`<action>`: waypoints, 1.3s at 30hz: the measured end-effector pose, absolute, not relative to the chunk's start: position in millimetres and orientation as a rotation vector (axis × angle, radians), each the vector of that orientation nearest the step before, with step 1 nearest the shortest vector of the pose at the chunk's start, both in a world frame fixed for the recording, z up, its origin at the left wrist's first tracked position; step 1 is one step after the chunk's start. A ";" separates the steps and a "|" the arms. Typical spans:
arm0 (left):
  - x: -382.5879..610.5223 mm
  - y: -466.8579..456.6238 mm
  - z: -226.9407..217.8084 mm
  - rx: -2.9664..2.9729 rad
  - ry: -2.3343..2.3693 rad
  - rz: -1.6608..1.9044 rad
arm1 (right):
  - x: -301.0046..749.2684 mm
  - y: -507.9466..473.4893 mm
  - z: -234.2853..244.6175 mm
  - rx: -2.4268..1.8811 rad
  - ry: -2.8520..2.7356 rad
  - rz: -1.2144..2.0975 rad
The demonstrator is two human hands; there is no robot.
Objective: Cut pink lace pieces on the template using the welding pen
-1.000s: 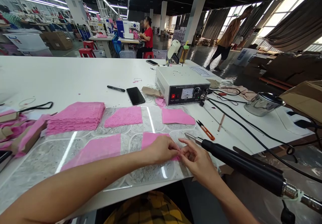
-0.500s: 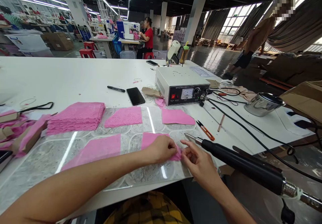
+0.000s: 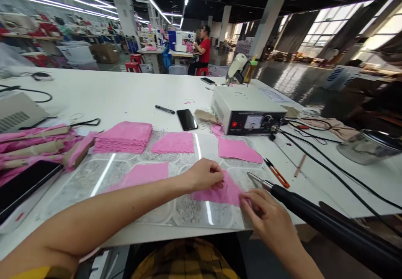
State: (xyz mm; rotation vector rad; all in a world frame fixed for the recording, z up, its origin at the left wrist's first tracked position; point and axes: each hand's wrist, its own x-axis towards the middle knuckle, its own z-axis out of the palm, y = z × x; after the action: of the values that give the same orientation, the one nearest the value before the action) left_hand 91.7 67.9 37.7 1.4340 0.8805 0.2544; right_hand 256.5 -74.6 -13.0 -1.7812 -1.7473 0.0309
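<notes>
On the counter (image 3: 125, 99), upon a mat (image 3: 185, 212), lies the pink cloth (image 3: 226, 193); we judge it light, limp, best held by its edges. Left grip (image 3: 204, 174) pinches the far edge, right grip (image 3: 270, 218) the near corner; a wand (image 3: 314, 214) lies alongside.

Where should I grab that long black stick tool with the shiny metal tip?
Hold the long black stick tool by the middle of its thick round barrel, coming down from above on the near right side. Its pointed metal tip aims left at the pink cloth piece and probably does the work, so keep fingers off that end.
</notes>
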 end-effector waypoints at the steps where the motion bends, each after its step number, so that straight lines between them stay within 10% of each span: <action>1: 83.5 72.5 41.1 1.372 0.900 0.292 | 257.8 -73.9 -13.4 -1.749 -1.749 0.028; 39: -133.5 74.2 27.9 0.993 0.994 0.790 | 134.9 54.7 13.1 -1.823 -2.054 0.534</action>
State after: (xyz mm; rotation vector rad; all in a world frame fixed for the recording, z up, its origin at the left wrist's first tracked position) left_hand -133.5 74.2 27.9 0.9933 0.9939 0.7905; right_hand 134.9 54.7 13.1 -1.8227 -2.0541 0.5339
